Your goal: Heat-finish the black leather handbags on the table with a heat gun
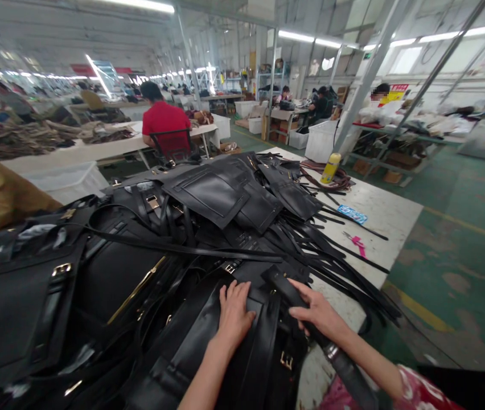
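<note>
Black leather pieces (208, 193) with straps and gold buckles lie heaped over a white table (396, 210). My left hand (234, 313) rests with spread fingers on a black leather panel (195, 336) near the front. To its right, my right hand (317, 310) has its thumb and fingers closed round a wide black strap (287, 287). A black tube-like part with a metal ring (332, 352) runs under my right wrist; whether it joins the strap is hidden.
On the table's right side are a yellow bottle (331, 168), coiled brown straps (342, 181), a blue packet (352, 214) and pink-handled snips (357, 245). A person in red (165, 122) sits beyond; a tan sleeve (3, 191) shows at left.
</note>
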### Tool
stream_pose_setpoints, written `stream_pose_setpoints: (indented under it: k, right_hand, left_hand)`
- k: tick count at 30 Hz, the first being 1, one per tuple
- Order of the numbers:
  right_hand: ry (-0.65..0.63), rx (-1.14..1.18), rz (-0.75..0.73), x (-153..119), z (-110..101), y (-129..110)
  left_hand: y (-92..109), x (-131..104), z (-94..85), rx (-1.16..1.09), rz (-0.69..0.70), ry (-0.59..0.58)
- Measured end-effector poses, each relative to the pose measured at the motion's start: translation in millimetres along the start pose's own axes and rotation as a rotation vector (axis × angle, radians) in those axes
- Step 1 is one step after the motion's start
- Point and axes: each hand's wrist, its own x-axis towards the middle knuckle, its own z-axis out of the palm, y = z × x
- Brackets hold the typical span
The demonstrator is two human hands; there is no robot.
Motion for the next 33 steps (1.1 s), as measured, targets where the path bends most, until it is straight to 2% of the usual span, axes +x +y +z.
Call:
stream_pose_setpoints:
  k: [5, 11, 18, 27, 33]
  right_hand:
    - [0.083, 0.008, 0.027, -44, -28, 12]
    - [0.051, -0.04, 0.008, -72, -22, 18]
    - [0.001, -0.05, 0.005, -83, -9, 15]
    - [-0.004, -0.136, 0.034, -87, 2, 2]
    - [-0.069, -0.279, 0.054, -80, 15, -9]
  left_hand:
    - [2, 38, -11.6, 0.045, 0.165, -0.163]
    - [-2, 55, -8.2, 0.075, 0.208, -0.253]
    - [-9, 64, -9.6, 0.061, 0.237, -0.335]
    - [-16, 64, -6.7, -0.046, 0.24, -0.354]
    - [-20, 72, -18.7, -0.167, 0.231, -0.444]
